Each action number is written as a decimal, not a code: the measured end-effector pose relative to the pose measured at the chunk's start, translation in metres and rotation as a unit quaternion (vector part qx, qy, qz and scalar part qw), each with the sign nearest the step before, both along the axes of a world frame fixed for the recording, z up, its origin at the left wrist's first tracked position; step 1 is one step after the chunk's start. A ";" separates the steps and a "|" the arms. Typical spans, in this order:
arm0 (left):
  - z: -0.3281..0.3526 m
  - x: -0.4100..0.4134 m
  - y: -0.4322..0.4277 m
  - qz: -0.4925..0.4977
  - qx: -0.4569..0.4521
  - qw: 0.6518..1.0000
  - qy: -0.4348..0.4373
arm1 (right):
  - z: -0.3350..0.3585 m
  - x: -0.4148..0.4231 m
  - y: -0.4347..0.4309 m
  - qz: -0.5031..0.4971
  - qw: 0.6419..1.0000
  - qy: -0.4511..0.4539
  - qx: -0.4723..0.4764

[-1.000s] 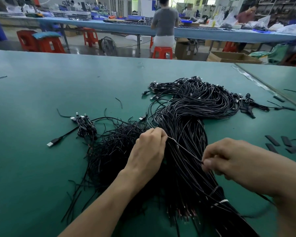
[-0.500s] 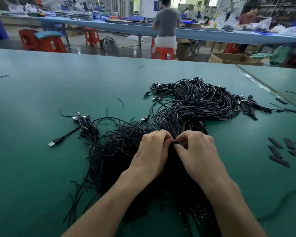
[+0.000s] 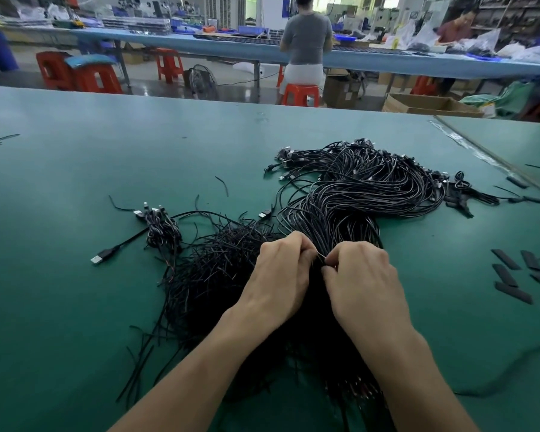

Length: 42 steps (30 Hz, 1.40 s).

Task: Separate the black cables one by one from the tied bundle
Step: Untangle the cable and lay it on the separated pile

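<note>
Black bundle (image 3: 356,194) on green table (image 3: 75,307)
Left hand (image 3: 281,275) and right hand (image 3: 363,283), fingers curled, side by side, both pinching one thin cable (image 3: 321,256) at the bundle's middle; loose strands (image 3: 219,263) heaped just left

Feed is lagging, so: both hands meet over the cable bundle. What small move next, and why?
Probably draw the right hand sideways, away from the left hand: both pinch one thin strand between them above the bundle, so pulling should slide that cable free.
</note>
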State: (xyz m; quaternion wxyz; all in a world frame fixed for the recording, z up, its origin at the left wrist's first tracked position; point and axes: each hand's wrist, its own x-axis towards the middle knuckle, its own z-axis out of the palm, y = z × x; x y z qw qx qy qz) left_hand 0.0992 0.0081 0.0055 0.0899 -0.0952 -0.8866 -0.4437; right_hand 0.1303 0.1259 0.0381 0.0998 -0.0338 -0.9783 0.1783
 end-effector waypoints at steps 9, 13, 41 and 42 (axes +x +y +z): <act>0.001 0.003 0.003 -0.008 0.000 1.000 -0.008 | -0.005 0.001 -0.012 -0.024 0.999 -0.040 0.023; -0.001 0.002 0.000 0.004 -0.006 1.000 -0.003 | -0.001 -0.006 -0.001 0.001 0.992 -0.118 -0.035; -0.006 -0.003 -0.001 0.012 -0.013 1.000 -0.002 | -0.019 -0.020 0.010 -0.018 0.980 -0.072 -0.182; -0.006 -0.003 -0.001 0.014 -0.012 1.000 -0.003 | -0.016 -0.019 0.012 -0.010 0.979 -0.070 -0.189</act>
